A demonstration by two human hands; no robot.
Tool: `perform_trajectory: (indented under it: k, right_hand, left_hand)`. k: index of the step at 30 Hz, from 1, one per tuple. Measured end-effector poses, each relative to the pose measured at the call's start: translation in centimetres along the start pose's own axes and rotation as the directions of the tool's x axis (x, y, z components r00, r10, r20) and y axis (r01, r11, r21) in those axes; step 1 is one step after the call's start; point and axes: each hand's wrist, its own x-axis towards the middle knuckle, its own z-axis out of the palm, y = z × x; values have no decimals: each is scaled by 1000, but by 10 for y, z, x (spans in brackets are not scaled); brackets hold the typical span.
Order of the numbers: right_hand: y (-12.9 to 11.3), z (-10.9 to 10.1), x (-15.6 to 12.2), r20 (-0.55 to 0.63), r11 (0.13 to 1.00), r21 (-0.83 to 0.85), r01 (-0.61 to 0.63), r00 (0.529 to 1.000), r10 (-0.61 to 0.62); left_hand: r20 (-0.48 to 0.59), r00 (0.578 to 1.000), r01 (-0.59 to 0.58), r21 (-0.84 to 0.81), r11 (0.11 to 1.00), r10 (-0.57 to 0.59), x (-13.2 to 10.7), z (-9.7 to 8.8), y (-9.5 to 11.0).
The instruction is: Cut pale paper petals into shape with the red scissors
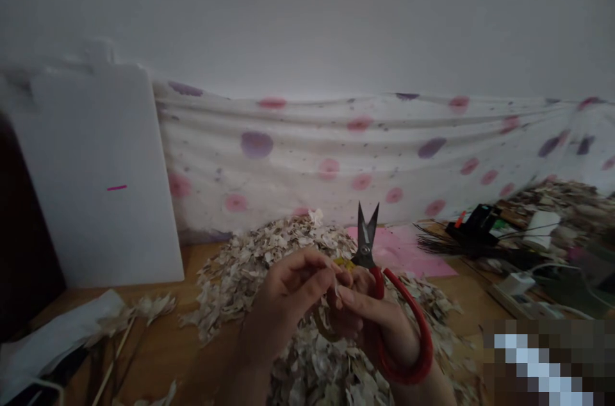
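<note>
My left hand [300, 287] is closed in a pinch on a small, pale, thin dried petal [335, 285]. Against it are the fingertips of my right hand [372, 313], which meet my left fingers over the pile. Red-handled scissors [425, 335] hang on my right hand, their dark blades pointing up and slightly apart. Something yellow [343, 262], perhaps part of a tape roll, shows behind my fingers; most of it is hidden. Below and behind both hands lies a big heap of dried, whitish-brown petals [230, 284].
Pink paper [408, 249] lies behind the heap on the wooden table [202, 259]. A white board [106, 201] stands at left, above a plastic bag [91, 316] and thin sticks [113, 361]. At right are dark wires [432, 241], a power strip [514, 294] and another petal pile [562, 194].
</note>
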Motion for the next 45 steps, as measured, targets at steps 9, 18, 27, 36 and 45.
perform_trajectory:
  k: [9, 18, 27, 36, 45]
  right_hand:
    - [13, -3, 0, -84, 900, -329, 286, 940, -330]
    - [16, -7, -7, -40, 480, -875, 59, 980, -193]
    - [17, -7, -8, -47, 496, -867, 52, 981, -186]
    - [13, -1, -7, -65, 483, -875, 29, 982, -175]
    - [10, 3, -7, -134, 418, -905, -86, 987, -88]
  left_hand:
    - [-409, 893, -117, 192, 974, 188, 0, 6, 7]
    - [-481, 798, -244, 290, 925, 362, -1, -4, 14]
    - [-463, 828, -187, 303, 934, 316, -3, 2, 17]
    - [-414, 869, -155, 296, 942, 273, 0, -2, 12]
    - [-441, 857, -171, 248, 953, 269, 2, -2, 11]
